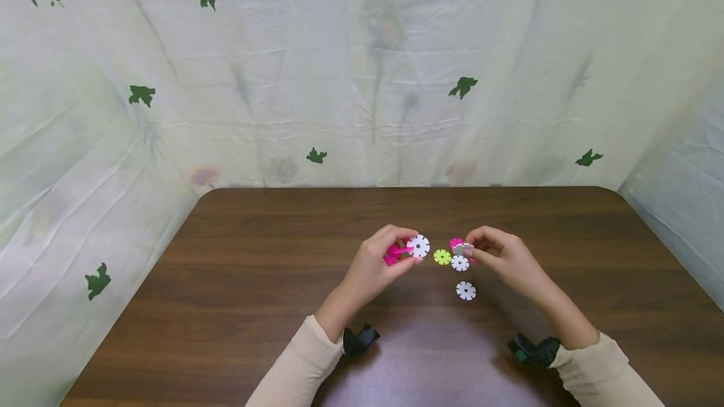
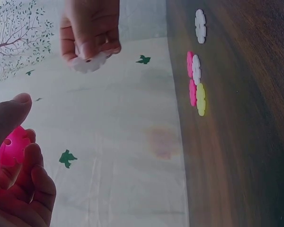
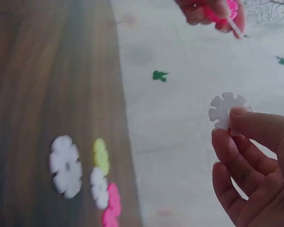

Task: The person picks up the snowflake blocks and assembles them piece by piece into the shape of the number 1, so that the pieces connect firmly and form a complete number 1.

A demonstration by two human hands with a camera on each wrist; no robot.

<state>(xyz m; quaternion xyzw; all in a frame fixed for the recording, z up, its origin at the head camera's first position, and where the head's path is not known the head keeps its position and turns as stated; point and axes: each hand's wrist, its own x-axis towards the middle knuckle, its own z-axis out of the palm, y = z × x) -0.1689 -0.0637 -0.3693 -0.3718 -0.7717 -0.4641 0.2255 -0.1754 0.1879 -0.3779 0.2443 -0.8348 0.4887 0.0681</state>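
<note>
My left hand (image 1: 373, 261) grips pink notched discs (image 1: 390, 256), with a white notched disc (image 1: 420, 246) at their right end. In the left wrist view a pink disc (image 2: 14, 147) shows behind the thumb. Raised over the table, my right hand (image 1: 509, 261) pinches another white notched disc (image 3: 222, 111) between thumb and fingers. The two hands are apart. Between and below them lie a yellow-green disc (image 1: 442, 257), a white disc (image 1: 460, 263) and pink discs (image 3: 112, 201), partly hidden by the right hand in the head view.
A separate white disc (image 1: 466, 291) lies nearer the person on the brown wooden table (image 1: 271, 269). Behind the table's far edge hangs a pale cloth (image 1: 339, 80) printed with green birds and leaves. Dark straps (image 1: 359, 340) sit on both wrists.
</note>
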